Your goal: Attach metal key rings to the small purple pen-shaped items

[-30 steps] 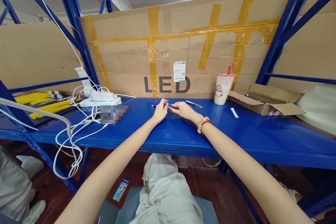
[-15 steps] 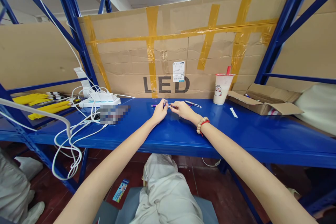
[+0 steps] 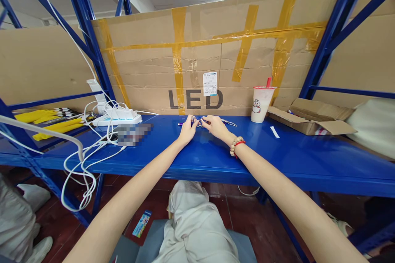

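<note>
Above the blue tabletop (image 3: 216,156), my left hand (image 3: 187,130) is closed in a pinch on a small slim piece that looks like part of a pen. My right hand (image 3: 217,126), with a beaded bracelet at the wrist, pinches another small dark pen-like piece close to it. The fingertips nearly meet, and the fingers hide most of both pieces. A thin purple stick (image 3: 180,124) shows just left of my left hand. Behind my right hand lies a slim dark-and-silver pen-like item (image 3: 228,122) with a loop-shaped end.
A white cup (image 3: 261,109) with a red straw stands right, beside a paper strip (image 3: 274,132) and an open cardboard box (image 3: 311,121). White cables and a power strip (image 3: 119,119) crowd the left. A large taped cardboard sheet (image 3: 148,70) backs the table.
My right hand has shifted slightly and its fingers have re-gripped at the small piece. The left hand stays nearly in place, its fingers slightly moved.
</note>
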